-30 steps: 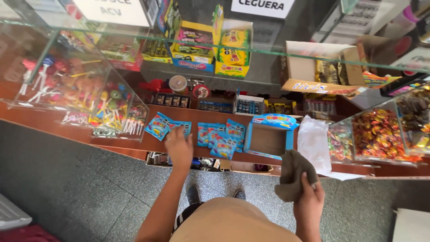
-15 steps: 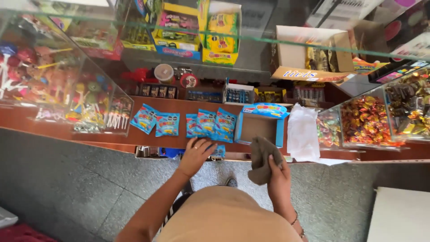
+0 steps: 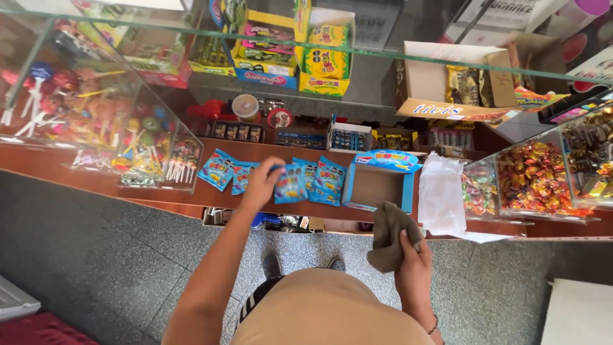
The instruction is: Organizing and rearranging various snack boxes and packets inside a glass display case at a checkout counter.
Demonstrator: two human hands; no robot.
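Left hand (image 3: 263,185) out over wooden shelf (image 3: 191,191), fingers pinching blue snack packet (image 3: 290,184), lifting it off row so shelf shows beneath. Right hand (image 3: 414,268) back near body, fingers clenched round brown cloth (image 3: 388,235), ready for wiping I guess. Empty blue box (image 3: 377,185) just right of packet.

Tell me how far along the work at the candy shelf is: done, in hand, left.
Done: the blue box sits open and looks empty on the wooden shelf. In hand: the left hand is on the blue snack packets lying in a row, and the right hand grips a grey-brown cloth off the shelf. Left: all the packets are outside the box.
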